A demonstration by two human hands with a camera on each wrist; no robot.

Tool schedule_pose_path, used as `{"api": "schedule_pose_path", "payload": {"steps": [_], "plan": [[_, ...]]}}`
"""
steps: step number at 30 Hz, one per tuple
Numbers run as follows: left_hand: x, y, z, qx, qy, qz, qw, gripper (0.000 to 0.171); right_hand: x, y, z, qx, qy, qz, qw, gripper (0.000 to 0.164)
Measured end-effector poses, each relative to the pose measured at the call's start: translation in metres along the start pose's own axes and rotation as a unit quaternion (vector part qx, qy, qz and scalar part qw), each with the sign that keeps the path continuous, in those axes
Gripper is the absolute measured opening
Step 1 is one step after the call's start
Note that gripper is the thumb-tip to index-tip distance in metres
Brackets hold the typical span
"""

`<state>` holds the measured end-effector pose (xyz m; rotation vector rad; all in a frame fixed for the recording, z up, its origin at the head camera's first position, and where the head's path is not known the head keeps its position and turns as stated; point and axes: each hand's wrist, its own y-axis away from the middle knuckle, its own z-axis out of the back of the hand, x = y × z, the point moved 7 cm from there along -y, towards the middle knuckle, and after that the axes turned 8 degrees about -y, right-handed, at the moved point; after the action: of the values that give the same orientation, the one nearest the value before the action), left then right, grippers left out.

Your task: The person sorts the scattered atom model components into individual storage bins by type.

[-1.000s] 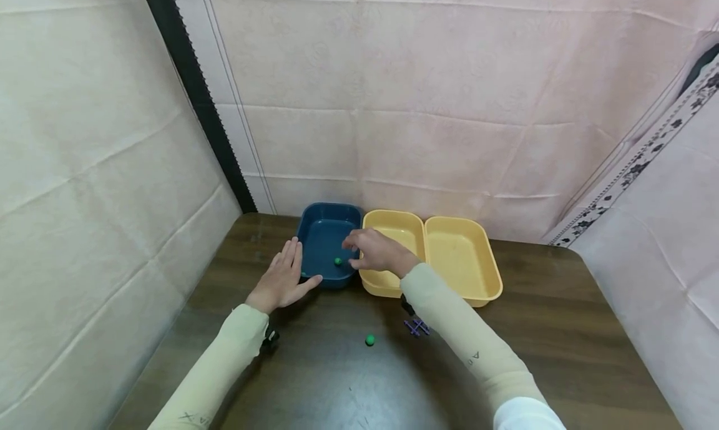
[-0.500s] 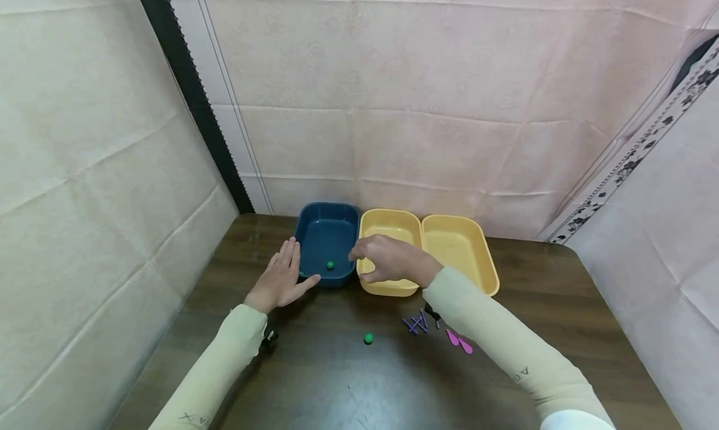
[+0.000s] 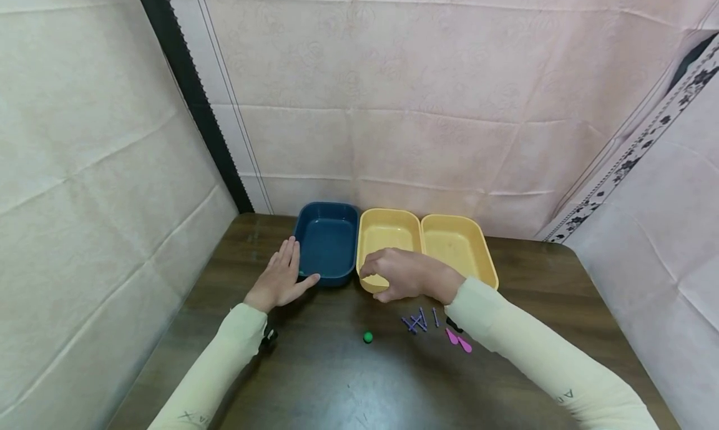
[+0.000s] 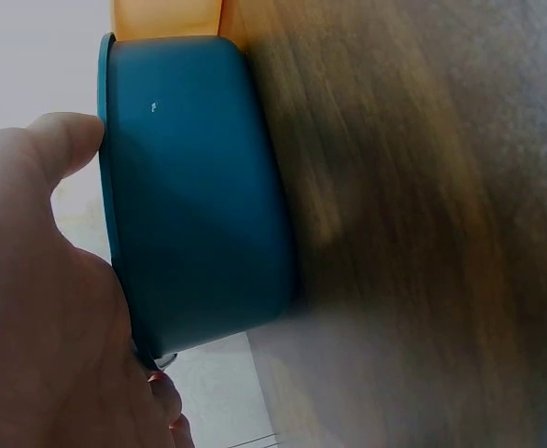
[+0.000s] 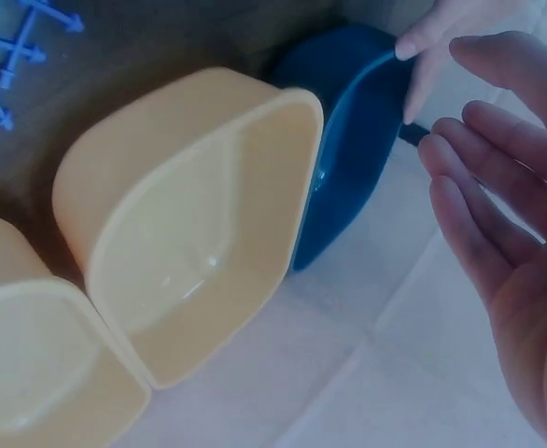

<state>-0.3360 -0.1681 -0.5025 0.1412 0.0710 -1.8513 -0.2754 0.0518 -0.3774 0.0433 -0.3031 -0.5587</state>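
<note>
My left hand [image 3: 279, 280] rests with straight fingers along the near-left rim of a blue bin [image 3: 327, 233], its thumb stretched toward the front edge. In the left wrist view, the thumb [image 4: 68, 140] touches the rim. My right hand [image 3: 404, 273] hovers over the front of the left yellow bin [image 3: 387, 225]. Its fingers [image 5: 479, 177] are loosely bent and nothing lies between them and the thumb. A green ball [image 3: 367, 337] sits on the table in front of the bins. The blue bin's near-left corner is hidden by the left hand.
A second yellow bin [image 3: 455, 243] stands at the right of the row. Several purple double-ended pegs [image 3: 415, 322] lie in front of the yellow bins, with two pink teardrop pieces [image 3: 459, 341] near the right sleeve. Cloth walls [image 3: 393, 105] enclose the brown table [image 3: 314, 367].
The right hand has moved right and nearer, from beside the blue bin to over the yellow one. A green ball inside the blue bin rolled left and is now out of sight.
</note>
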Motion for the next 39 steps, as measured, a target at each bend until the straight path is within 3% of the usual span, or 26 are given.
{"api": "schedule_pose_path", "payload": {"steps": [15, 25, 34, 39], "plan": [[-0.003, -0.003, -0.002, -0.003, -0.002, -0.001, 1.0, 0.1, 0.007, 0.012, -0.06, 0.036, -0.001, 0.025, 0.999, 0.043], [-0.001, 0.0, 0.0, 0.002, 0.0, 0.002, 1.0, 0.102, 0.001, 0.005, -0.098, 0.017, -0.017, 0.067, 0.997, 0.031], [0.004, -0.002, -0.007, 0.004, -0.006, 0.005, 1.0, 0.105, -0.007, -0.002, -0.124, 0.027, -0.044, 0.047, 0.998, 0.025], [0.001, 0.001, -0.001, -0.005, -0.004, 0.002, 1.0, 0.103, -0.011, -0.004, -0.133, 0.02, -0.064, 0.044, 0.997, 0.018]]}}
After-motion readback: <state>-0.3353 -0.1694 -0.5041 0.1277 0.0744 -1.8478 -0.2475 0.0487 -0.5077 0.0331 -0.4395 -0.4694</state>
